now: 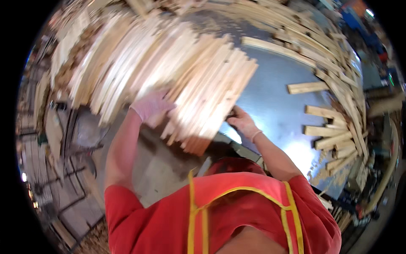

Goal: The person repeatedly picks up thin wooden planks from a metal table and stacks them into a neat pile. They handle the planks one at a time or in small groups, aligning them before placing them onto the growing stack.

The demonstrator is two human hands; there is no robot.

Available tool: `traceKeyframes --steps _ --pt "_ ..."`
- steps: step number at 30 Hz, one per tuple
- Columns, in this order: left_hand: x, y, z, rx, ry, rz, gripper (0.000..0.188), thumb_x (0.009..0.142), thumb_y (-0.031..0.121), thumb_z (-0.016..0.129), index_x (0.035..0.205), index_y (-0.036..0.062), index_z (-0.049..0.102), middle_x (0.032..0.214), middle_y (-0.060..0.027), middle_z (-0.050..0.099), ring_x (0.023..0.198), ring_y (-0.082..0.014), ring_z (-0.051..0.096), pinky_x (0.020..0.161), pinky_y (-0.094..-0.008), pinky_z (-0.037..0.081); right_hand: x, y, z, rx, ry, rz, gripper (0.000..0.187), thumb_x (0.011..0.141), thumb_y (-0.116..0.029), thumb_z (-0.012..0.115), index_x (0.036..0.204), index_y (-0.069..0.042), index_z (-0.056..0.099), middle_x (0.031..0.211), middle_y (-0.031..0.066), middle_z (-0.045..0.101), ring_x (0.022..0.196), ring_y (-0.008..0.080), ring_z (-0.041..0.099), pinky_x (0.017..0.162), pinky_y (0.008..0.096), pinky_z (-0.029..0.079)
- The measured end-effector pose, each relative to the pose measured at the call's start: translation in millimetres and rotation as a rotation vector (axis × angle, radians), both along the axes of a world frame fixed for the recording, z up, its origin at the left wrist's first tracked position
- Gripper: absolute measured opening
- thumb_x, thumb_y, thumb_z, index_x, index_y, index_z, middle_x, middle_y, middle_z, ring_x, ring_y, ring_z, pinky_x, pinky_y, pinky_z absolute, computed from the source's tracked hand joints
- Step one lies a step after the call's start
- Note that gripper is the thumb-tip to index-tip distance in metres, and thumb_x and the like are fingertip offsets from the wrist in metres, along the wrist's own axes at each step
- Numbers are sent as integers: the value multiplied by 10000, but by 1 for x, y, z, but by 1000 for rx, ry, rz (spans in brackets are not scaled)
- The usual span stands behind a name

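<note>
Red apron [241, 182] is sitting nearest, then the ragged near ends of the wood strips [213, 91], lying side by side between the hands — those ends look to be overhanging the near edge of the metal table [275, 93], above the floor [158, 169]. Hands are sitting apart: left hand [152, 106], gloved, is resting at the batch's left side; right hand [244, 122] is curling its fingers at the right edge. Can't tell if either is really clamping, blur is hiding it. My read: holding well is about squeezing evenly from both sides, keeping strips flat and the ends flush; oversqueezing could be buckling the middle, slack could be losing the outer strips. Room: left is tight, other strips [122, 59] are crowding the batch. Right is better — bare tabletop is running from the right hand to the short boards [308, 87], whose ends are poking inward. Farther out, a long board [279, 51] is limiting the space and piled wood [306, 34] is lining the far side.
</note>
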State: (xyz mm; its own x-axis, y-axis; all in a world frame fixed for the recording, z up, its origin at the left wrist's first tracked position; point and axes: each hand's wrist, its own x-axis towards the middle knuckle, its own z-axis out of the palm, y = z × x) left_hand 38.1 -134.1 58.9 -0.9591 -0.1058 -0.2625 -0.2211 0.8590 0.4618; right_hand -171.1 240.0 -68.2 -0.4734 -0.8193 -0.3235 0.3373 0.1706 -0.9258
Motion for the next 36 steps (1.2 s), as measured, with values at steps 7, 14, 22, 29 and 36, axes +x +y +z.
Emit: traceKeyframes --steps 7,14,22,29,36 --pt "-14 41 38 437 0 628 588 938 223 674 1496 50 599 1386 -224 684 1245 -399 660 1109 -445 508 -183 100 84 650 997 -52 547 890 -190 686 1399 -1 620 1298 229 702 1257 395 649 1086 465 509" --pt "-37 42 11 -334 -188 739 463 939 362 710 1221 -2 658 1210 -257 714 1154 -440 672 1020 -509 522 -317 158 58 1233 1494 306 781 830 21 714 1554 -155 478 1632 110 467 1525 375 407 1177 560 420" --pt "8 -34 1 -722 -287 816 673 1033 520 568 1631 228 464 1609 -133 507 1414 -373 545 1132 -492 465 -282 122 208 930 1205 372 720 805 -113 793 1495 -86 591 1379 178 655 1257 368 635 1122 435 481" --pt "54 -57 3 -850 -182 869 761 949 367 726 1622 199 414 1602 -133 488 1463 -369 461 1188 -523 396 -250 104 253 573 1206 -125 754 880 -171 801 1556 -6 510 1328 171 659 1185 290 655 1039 398 525" --pt "125 61 -43 -469 405 969 773 901 259 793 1587 113 468 1515 -209 550 1385 -424 519 1146 -505 443 -210 81 291 261 1047 -608 546 1028 -338 683 1466 -24 596 1228 114 696 1108 248 654 986 400 521"
